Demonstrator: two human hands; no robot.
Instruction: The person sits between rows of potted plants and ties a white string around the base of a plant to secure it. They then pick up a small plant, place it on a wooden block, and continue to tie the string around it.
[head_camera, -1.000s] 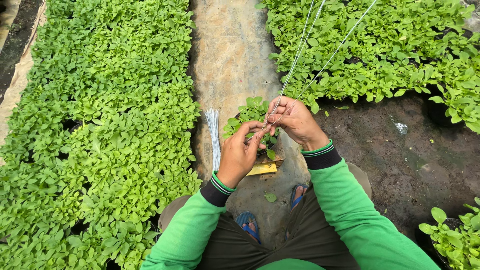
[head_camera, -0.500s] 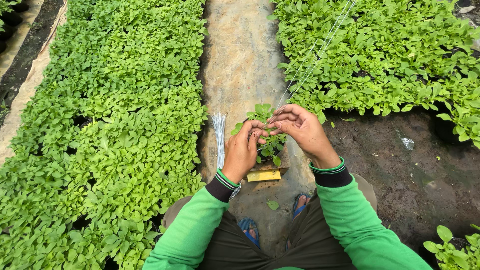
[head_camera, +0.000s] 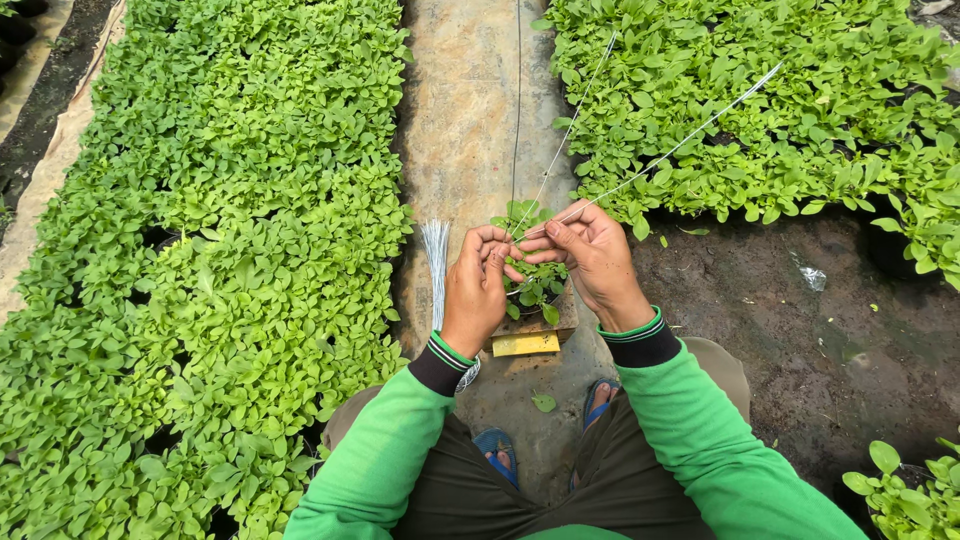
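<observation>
Both hands (head_camera: 478, 290) (head_camera: 592, 258) together, fingers pinched

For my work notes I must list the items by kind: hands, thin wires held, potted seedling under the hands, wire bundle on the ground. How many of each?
Hands: 2, left and right
Held wires: 2
Potted seedling: 1
Wire bundle: 1
Total: 6

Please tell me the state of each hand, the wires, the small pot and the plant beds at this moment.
Left hand: closed, pinching thin wires.
Right hand: closed, pinching the same wires.
Thin wires: held, slanting up to the right.
Wire bundle: lying on the path.
Potted seedling: upright under the hands.
Seedling beds: dense, leafy.
</observation>
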